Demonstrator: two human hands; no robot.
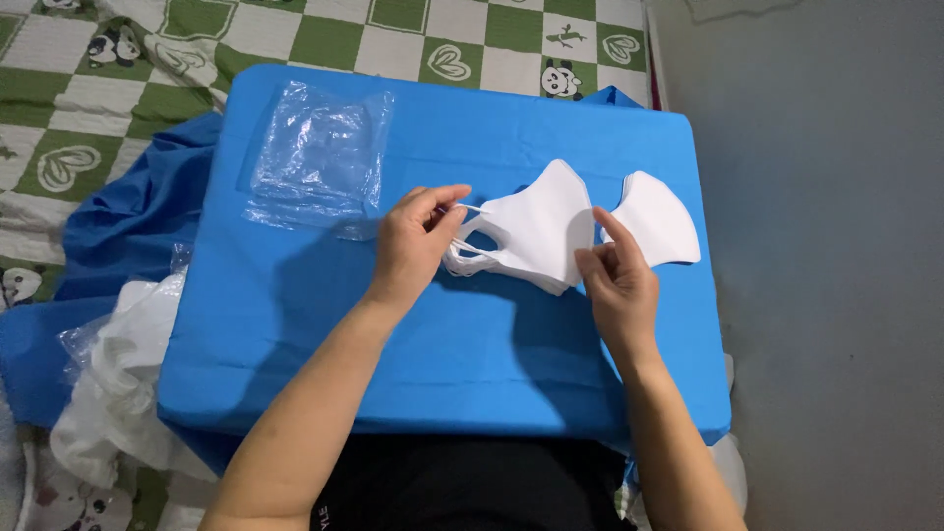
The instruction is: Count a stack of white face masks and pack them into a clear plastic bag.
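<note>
A stack of white folded face masks (536,231) lies on a blue cloth-covered board (442,324). My left hand (413,246) pinches the ear loops at the stack's left end. My right hand (617,280) touches the stack's right edge with thumb and forefinger. A single white mask (661,218) lies just to the right of the stack, beside my right hand's fingertips.
A pile of clear plastic sleeves (317,157) rests on the board's far left. A white plastic bag (113,383) sits off the board at the lower left. A green and white checked blanket (88,88) lies behind. Grey floor (836,246) is at the right.
</note>
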